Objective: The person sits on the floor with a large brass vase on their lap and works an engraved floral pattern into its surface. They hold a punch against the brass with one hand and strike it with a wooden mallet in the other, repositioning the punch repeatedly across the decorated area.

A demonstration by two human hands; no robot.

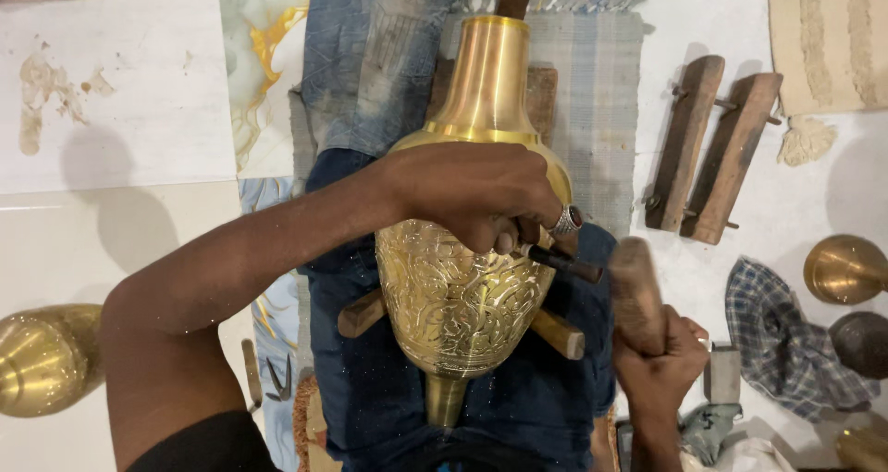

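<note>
A large brass vase (462, 278) lies on its side across blue cloth, its lower body covered in engraved floral pattern, its neck plain and smooth. My left hand (481, 199), wearing a ring with a dark stone, rests on the vase's shoulder and grips a dark chisel (564, 262) whose tip touches the engraved surface. My right hand (659, 366) holds a wooden mallet (636, 296), blurred, just right of the chisel's end. Two wooden pegs (557, 333) stick out from under the vase.
A wooden clamp (712, 148) of two bars lies at the right. Other brass vessels sit at the left edge (42, 356) and right edge (844, 268). A checked cloth (777, 338) lies near the right. Small tools (268, 375) lie on the floor left of the blue cloth.
</note>
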